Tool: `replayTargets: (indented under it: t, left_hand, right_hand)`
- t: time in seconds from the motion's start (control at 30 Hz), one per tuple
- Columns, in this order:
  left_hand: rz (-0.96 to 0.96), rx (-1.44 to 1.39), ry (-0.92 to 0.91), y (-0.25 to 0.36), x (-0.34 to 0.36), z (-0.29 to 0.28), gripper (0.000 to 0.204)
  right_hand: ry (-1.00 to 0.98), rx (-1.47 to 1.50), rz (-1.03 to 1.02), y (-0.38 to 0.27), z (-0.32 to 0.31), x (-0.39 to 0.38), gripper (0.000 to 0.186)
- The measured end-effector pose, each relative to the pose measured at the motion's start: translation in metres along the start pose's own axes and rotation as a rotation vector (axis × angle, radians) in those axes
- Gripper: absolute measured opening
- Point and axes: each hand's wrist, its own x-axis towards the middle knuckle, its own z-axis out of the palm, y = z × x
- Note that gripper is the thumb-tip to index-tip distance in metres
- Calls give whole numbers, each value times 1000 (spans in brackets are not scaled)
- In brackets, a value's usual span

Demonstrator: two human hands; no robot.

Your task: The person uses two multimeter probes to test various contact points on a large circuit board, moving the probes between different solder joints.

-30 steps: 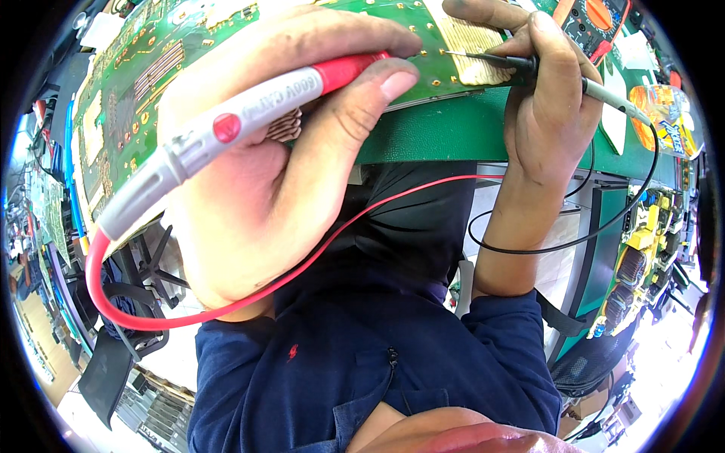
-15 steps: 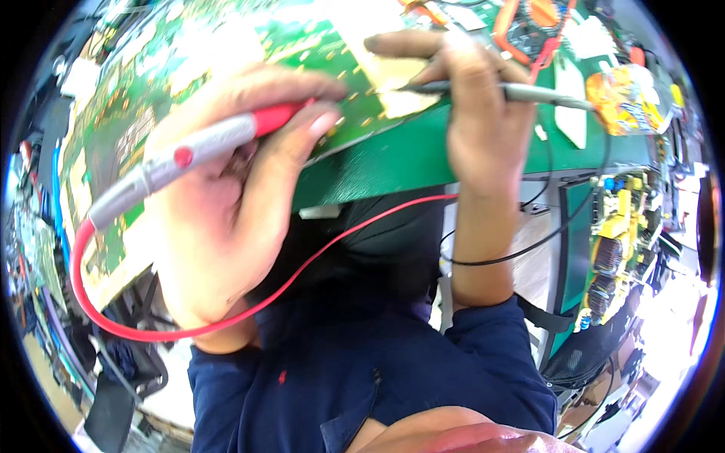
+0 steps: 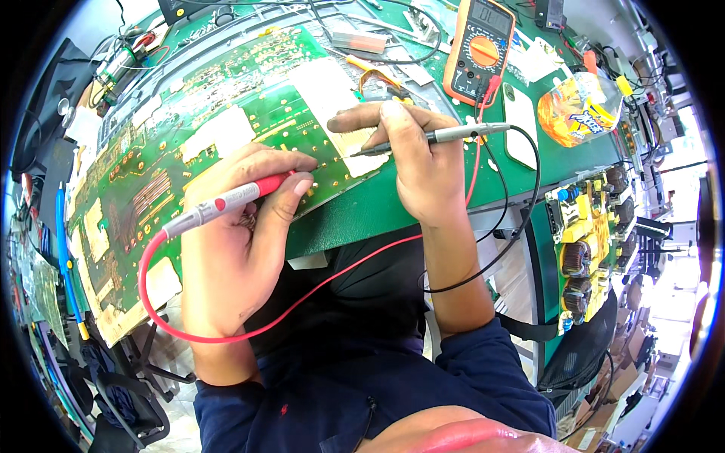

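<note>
A large green circuit board (image 3: 264, 113) with gold pads and pale patches lies on the green mat. My left hand (image 3: 234, 219) is closed round a red and grey test probe (image 3: 230, 200), whose tip is hidden behind my fingers at the board's near right part. My right hand (image 3: 427, 166) grips a black and grey test probe (image 3: 468, 130) between fingers and thumb. That probe's thin tip points left, at or just above the board beside a pale patch; contact I cannot tell. An orange multimeter (image 3: 481, 51) stands beyond my right hand, with red and black leads.
Right of the multimeter are a phone (image 3: 518, 128) and a plastic bottle with an orange label (image 3: 578, 109). A yellow component board (image 3: 587, 253) sits past the mat's right edge. The red lead (image 3: 291, 309) loops below my hands; an orange-handled tool (image 3: 371, 69) lies behind the board.
The view has shifted, bringing the whole multimeter into sight. Both hands now appear nearer each other, the right one further left and lower in view. Each still holds its probe.
</note>
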Motion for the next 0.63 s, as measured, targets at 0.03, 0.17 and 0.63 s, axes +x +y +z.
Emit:
replayTargets:
  t: [0.03, 0.17, 0.63]
  left_hand:
    - [10, 20, -3, 0, 0, -1, 8]
    - [-48, -41, 11, -3, -8, -2, 9]
    - [-40, 11, -83, -2, -16, -14, 17]
  right_hand:
    - [0, -5, 11, -1, 0, 1, 38]
    - [-9, 57, -18, 10, -1, 2, 37]
    - [84, 128, -39, 17, -1, -3, 34]
